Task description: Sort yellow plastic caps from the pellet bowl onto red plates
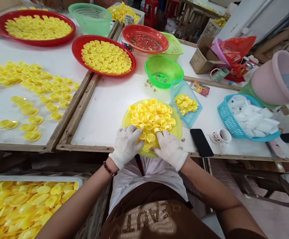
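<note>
Bottom-left crate (77, 181) cut off by the frame edge, left fingers (139, 133) partly hidden among yellow pieces (150, 117)

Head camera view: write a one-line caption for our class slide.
White-gloved left hand and right hand at a yellow basin heaped with small yellow cups, near red trays.

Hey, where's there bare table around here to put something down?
The widest bare patch is white tabletop between the wooden divider and translucent round yellow basin, nearer than the smaller round red tray. It's crowded right of the basin: black rectangular phone, white patterned mug, blue plastic basket.
</note>
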`<state>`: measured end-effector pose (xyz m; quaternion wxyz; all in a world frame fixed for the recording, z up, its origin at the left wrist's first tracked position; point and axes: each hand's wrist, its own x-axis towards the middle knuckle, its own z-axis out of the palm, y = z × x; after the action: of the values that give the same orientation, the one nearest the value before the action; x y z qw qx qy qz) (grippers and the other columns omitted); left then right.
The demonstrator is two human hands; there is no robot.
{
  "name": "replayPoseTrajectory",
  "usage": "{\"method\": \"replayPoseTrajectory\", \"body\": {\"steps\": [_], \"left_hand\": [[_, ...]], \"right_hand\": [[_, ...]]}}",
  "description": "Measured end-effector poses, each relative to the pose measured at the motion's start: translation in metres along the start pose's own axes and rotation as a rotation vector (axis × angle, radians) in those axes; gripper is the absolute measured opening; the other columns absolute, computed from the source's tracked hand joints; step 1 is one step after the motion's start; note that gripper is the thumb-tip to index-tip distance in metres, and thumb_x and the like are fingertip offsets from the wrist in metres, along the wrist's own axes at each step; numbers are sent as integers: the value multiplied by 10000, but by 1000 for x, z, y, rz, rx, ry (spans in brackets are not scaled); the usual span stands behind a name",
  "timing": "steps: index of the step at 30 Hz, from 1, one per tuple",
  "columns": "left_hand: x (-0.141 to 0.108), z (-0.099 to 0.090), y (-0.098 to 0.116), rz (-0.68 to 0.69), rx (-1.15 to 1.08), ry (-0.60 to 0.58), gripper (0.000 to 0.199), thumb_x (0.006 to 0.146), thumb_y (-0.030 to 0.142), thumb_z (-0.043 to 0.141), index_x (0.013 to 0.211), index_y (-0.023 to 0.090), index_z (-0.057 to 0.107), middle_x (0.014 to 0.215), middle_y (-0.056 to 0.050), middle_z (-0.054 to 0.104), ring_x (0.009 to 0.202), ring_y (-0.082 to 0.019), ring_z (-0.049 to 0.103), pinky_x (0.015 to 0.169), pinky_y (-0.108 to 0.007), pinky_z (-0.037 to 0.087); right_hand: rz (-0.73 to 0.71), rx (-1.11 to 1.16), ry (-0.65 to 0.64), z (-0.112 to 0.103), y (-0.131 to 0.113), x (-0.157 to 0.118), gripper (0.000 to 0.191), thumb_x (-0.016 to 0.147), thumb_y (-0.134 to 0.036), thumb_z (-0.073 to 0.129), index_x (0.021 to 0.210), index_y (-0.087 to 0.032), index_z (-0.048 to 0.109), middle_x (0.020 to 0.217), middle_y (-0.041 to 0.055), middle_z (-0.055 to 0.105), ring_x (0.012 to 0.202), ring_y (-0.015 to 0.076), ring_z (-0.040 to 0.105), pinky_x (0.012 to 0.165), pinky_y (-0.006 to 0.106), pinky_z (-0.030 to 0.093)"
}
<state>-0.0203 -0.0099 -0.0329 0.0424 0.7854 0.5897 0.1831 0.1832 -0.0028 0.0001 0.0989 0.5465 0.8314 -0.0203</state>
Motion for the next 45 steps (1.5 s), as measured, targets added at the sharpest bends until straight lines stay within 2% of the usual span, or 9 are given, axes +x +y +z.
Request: {"method": "replayPoseTrajectory", "body": {"steps": [4,8,12,17,22,27,34,38,45], "left_hand": [[7,2,8,-7,81,-12,278,840,350,619,1068,196,655,1068,-126,671,925,-320,629,787,-458,466],[-5,-6,9,-26,-88,63,230,843,316,633,1028,180,625,1051,-89,710,928,-272,662,846,-417,490],[-12,-5,22,-64,-290,31,237,838,306,653,1043,189,630,983,-48,730,860,-219,682,819,-346,525],[1,5,35,-125,-385,-26,267,802,290,678,1034,161,652,931,-61,722,824,-219,685,799,-349,543],[11,8,41,-166,-375,-34,220,781,244,659,979,150,651,925,-80,718,861,-244,687,812,-370,546],[8,9,37,-172,-429,-5,263,800,301,680,1022,165,642,935,-64,722,853,-225,686,817,-368,551],[5,5,29,-62,-542,136,227,841,280,657,1042,191,601,1123,-85,704,1011,-215,679,903,-361,563],[3,11,33,25,-418,229,190,874,239,626,1054,183,599,1104,-95,706,1039,-218,673,928,-358,559],[-3,16,32,3,-433,195,191,875,271,639,1039,174,629,1031,-78,735,943,-201,695,877,-325,568]], "right_hand": [[-18,36,-36,2,-6,14,445,901,-408,635,1241,-134,554,1134,174,584,904,281,609,768,381,464],[-89,144,-72,7,8,26,293,916,-206,561,1205,-163,586,1135,151,583,885,238,610,755,345,471],[-214,393,-71,6,31,33,244,892,-42,498,1043,-160,648,1019,84,613,948,190,587,870,303,467],[-400,626,97,-13,40,30,200,884,-25,532,960,-171,646,982,45,632,979,169,572,935,306,461],[-534,618,164,-28,29,26,225,875,-15,534,980,-173,654,965,44,622,945,170,572,908,319,489],[-449,570,198,-27,38,21,264,887,-9,497,1041,-163,647,1031,58,643,1016,180,581,948,330,481],[-270,377,78,-15,45,11,182,948,-102,493,984,-163,661,1020,67,648,954,182,587,871,309,459],[-180,540,200,-14,28,9,215,973,-269,550,1147,-160,614,1016,66,674,928,185,608,833,298,459],[-263,934,55,-7,30,20,119,954,-200,518,998,-174,626,891,1,674,783,131,604,761,263,463]]}}
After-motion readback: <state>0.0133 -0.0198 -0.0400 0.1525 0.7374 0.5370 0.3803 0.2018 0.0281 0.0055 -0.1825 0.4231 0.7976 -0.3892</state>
